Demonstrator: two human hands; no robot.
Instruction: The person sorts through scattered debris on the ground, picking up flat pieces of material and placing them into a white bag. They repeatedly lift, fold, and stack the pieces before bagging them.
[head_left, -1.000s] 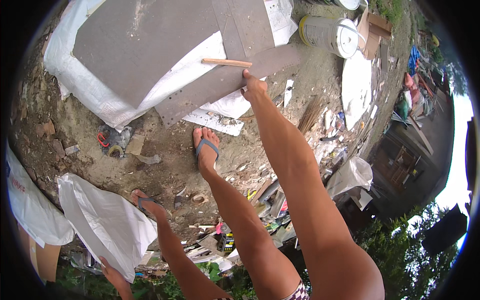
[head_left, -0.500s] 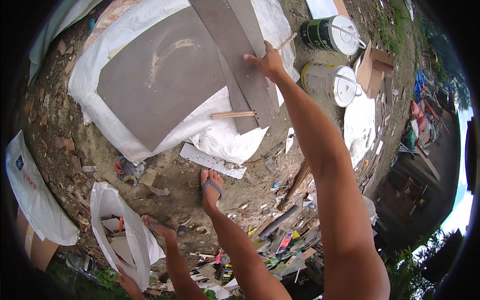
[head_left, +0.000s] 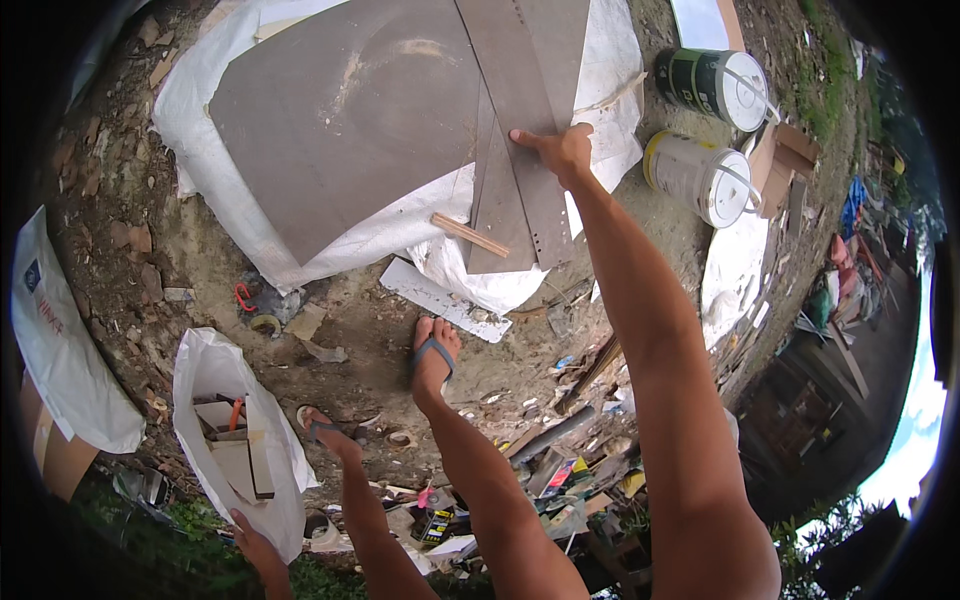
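Note:
My right hand grips the right edge of a long grey board, its thumb lying on the top face and its other fingers partly hidden. That board rests over a grey strip and a large grey sheet, all on white sacking. A short wooden stick lies across the strip, just left of the long board. At the lower left, my left hand holds the near side of an upright open white sack; its fingertips are partly hidden. Board offcuts and an orange-handled tool sit inside.
Two lidded buckets, one dark and one pale, stand at the right. A white perforated strip lies before my sandalled foot. Scrap litters the ground. Another white sack is far left.
The long board has shifted right, away from the wooden stick, which now lies at a slant. My right hand has moved with the board. My left hand stays at the sack; the view has shifted.

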